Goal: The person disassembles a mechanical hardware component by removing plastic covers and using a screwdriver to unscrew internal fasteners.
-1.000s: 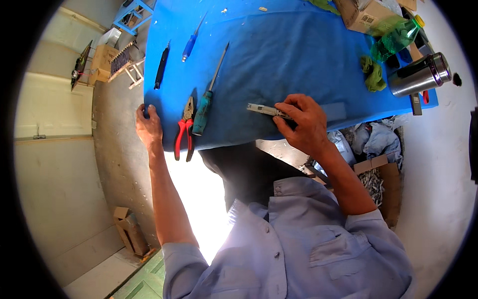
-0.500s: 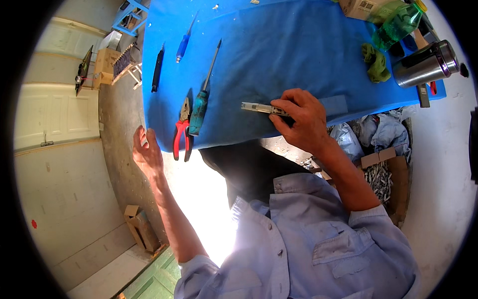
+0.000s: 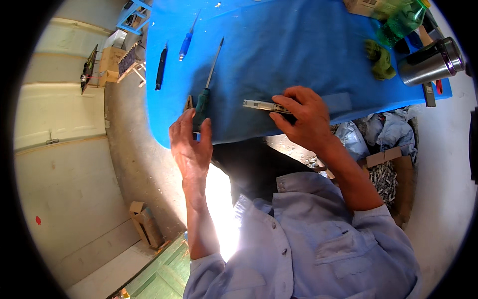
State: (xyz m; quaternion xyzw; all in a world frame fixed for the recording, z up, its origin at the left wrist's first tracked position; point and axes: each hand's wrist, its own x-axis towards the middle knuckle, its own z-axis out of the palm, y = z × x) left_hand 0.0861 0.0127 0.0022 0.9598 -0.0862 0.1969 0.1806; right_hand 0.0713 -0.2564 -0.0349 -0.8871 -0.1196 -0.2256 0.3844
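My right hand pinches a slim silver strip-like part between thumb and fingers. The part's pale end points left over the blue cloth, and its other end is hidden in my hand; its exact kind is unclear. My left hand is at the table's front edge, over the pliers, with thumb and fingers apart. It hides the red handles, so only the jaws show. Beside its fingertips lies a long screwdriver with a teal handle. Whether the hand touches either tool is hard to tell.
A blue screwdriver and a slim black tool lie at the left of the blue-covered table. On the right are a steel flask, a green bottle and a green cloth. A carton of metal scraps stands below.
My left hand has moved right from beside the table to over the pliers, covering their handles. My right hand keeps hold of the silver part in nearly the same place.
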